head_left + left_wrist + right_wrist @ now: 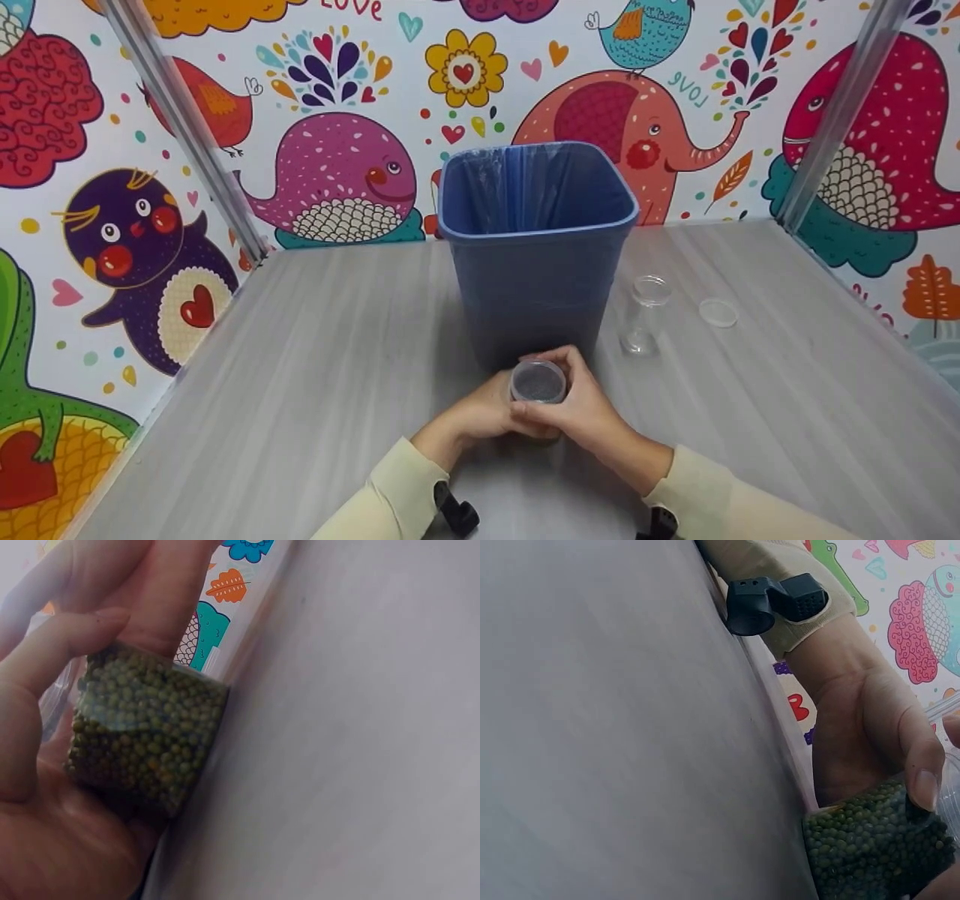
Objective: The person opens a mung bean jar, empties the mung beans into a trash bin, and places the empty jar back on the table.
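A transparent jar of small green beans (146,727), which look like mung beans, stands on the table in front of the bin. My left hand (480,411) holds its body from the left, with the thumb seen curled against it in the right wrist view. My right hand (590,409) grips around the jar's transparent round top (538,381), thumb on the near side and fingers on the far side. Whether that top is a lid or the bare rim is hard to tell. Part of the jar is hidden behind the hands in the head view.
A blue bin (536,292) with a transparent liner stands just beyond the hands. Right of it are a second transparent jar (640,319) and a flat round lid (718,313) on the grey table (337,337). Patterned walls and metal posts (847,105) enclose the table.
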`<state>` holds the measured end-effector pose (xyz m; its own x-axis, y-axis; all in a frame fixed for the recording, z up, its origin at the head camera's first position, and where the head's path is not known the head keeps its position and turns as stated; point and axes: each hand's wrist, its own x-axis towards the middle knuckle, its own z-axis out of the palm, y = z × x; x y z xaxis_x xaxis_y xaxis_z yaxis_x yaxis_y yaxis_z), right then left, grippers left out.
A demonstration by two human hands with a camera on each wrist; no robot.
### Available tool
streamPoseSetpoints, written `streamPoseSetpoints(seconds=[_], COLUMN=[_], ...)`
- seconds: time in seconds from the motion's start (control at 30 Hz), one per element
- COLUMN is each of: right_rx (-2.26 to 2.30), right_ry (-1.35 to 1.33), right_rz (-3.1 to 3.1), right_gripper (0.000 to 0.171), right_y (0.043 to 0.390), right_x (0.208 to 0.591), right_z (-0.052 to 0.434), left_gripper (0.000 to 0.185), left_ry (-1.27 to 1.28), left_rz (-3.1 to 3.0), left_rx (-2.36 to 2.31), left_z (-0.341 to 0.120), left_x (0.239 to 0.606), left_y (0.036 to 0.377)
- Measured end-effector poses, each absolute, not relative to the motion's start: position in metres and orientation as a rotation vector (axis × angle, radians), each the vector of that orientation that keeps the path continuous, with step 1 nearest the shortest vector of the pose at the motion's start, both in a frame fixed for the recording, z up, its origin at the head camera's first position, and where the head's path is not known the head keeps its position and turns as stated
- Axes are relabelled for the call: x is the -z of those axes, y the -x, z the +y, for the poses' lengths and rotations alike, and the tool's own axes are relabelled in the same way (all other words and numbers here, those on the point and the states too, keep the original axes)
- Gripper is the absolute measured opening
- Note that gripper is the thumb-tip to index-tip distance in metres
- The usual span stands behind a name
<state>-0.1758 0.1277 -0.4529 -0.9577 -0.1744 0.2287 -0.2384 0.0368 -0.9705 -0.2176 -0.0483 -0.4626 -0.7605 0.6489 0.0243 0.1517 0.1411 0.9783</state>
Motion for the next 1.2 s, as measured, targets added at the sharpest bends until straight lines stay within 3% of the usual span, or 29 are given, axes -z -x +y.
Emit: streamPoseSetpoints(seconds=[0.33,0.67,0.93,1.2], right_rx=[-2.188,-2.228,-2.133,-2.052], right_ry=[-0.462,-0.506,-0.444,-0.552], right_rz=[-2.129,-1.989,-2.095,-2.159], right_gripper=[0.067,0.071,0.069,0.076], right_y=[0.176,0.175,0.180,0.187], right_x=[0.443,0.429,0.414,0.404], right_z=[0.130,0.137,0.146,0.158], left_gripper=[0.060,0.074,0.076,0.078], left_ry=[-0.750,-0.739,-0.740,-0.754], left_rz=[2.071,2.036,2.073,2.085], left_rx=[-1.618,-1.630,-1.630,-1.630], left_z=[-0.048,-0.048,-0.047,-0.047], left_x=[0.461,0.461,0.461,0.461], left_y=[0.217,0.218,0.218,0.217])
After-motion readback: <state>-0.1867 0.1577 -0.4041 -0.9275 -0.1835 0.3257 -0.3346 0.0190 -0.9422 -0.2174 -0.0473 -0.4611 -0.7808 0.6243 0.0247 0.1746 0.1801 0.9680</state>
